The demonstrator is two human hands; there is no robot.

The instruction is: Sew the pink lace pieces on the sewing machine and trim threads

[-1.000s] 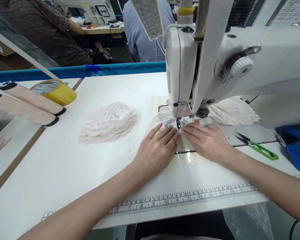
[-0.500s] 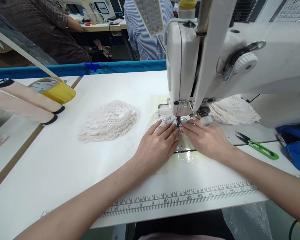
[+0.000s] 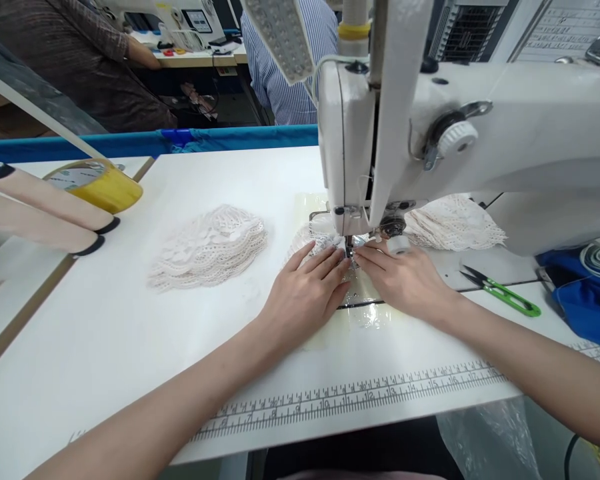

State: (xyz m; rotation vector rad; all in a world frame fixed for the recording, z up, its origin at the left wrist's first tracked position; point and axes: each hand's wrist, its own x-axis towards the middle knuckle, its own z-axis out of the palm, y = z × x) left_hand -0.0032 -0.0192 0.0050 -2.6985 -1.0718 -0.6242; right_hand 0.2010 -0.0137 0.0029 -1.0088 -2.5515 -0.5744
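My left hand lies flat with its fingers stretched out over a white lace piece, just left of the presser foot. On the other side of the foot, my right hand rests with its fingers extended close to the needle area, the fingertips partly hidden under the sewing machine head. The lace between my hands is mostly covered by my fingers. A stack of lace pieces lies on the table to the left. Behind my right hand sits another lace pile.
Green-handled thread snips lie right of my right hand, near blue fabric. A yellow tape roll and two beige rolls stand at the left. A printed ruler follows the front edge. Two people are beyond the table.
The whole view has shifted a little, so the machine and table appear farther left. Both hands keep nearly the same place beside the presser foot.
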